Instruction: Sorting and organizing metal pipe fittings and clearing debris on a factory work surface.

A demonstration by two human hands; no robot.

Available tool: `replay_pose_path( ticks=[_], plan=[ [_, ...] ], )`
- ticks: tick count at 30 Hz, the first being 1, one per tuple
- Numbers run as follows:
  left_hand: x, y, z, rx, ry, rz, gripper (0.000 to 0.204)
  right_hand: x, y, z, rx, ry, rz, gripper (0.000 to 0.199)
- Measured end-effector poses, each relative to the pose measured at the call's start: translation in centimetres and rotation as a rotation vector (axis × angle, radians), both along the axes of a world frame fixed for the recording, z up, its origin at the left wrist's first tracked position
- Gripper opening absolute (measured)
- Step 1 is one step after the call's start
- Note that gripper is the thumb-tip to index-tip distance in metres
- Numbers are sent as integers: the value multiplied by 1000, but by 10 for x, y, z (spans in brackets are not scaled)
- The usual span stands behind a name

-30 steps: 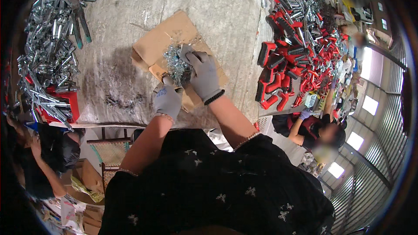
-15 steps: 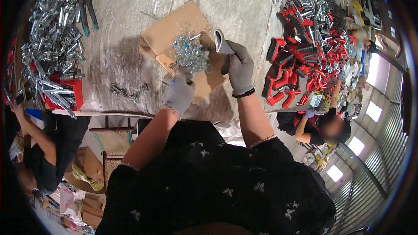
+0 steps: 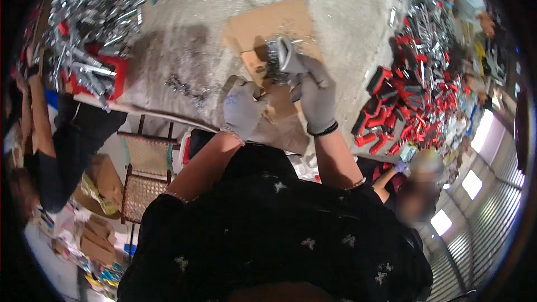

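Observation:
A grey-gloved right hand, my right hand (image 3: pixel 316 92), is closed on a light grey, tube-shaped piece (image 3: pixel 286 56) with an open white-rimmed end. The piece is over a heap of small, clear and shiny parts (image 3: pixel 273 59), partly hiding them. Beneath the heap, a flattened piece of brown cardboard (image 3: pixel 268 17) lies on the table. My left hand (image 3: pixel 241 106), gloved too, is just off the cardboard's near left edge. Its fingers are curled in; whatever they may hold is hidden.
Metal sockets (image 3: pixel 103 11) are heaped at the left, around a red tray (image 3: pixel 118 75). Red-and-black tool handles (image 3: pixel 386 100) are piled at the right. Small dark bits (image 3: pixel 190 89) lie left of my left hand. Other people work at both sides; a woven chair (image 3: pixel 146 190) stands below the table.
My view has turned left, so the table things sit farther right. Relative to the cardboard, my right hand has brought the tube-shaped piece left over the heap, and my left hand has drawn off leftward.

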State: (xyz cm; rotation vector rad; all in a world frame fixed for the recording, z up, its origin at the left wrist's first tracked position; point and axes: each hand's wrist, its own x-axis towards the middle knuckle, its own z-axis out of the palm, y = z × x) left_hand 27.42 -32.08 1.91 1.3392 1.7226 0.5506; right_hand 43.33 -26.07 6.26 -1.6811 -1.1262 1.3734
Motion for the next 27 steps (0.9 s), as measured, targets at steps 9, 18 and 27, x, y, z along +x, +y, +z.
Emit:
replay_pose_path(
  ticks=[9,18,27],
  plan=[
    [-81,-121,-13,-54,-124,645,18,-153,56,-54,627,-495,477,39],
    [-120,-145,-34,119,222,759,21,-183,16,-89,521,-588,1006,39],
    [-161,-121,-56,293,569,325,22,-219,157,-80,534,-624,695,43]
  ],
)
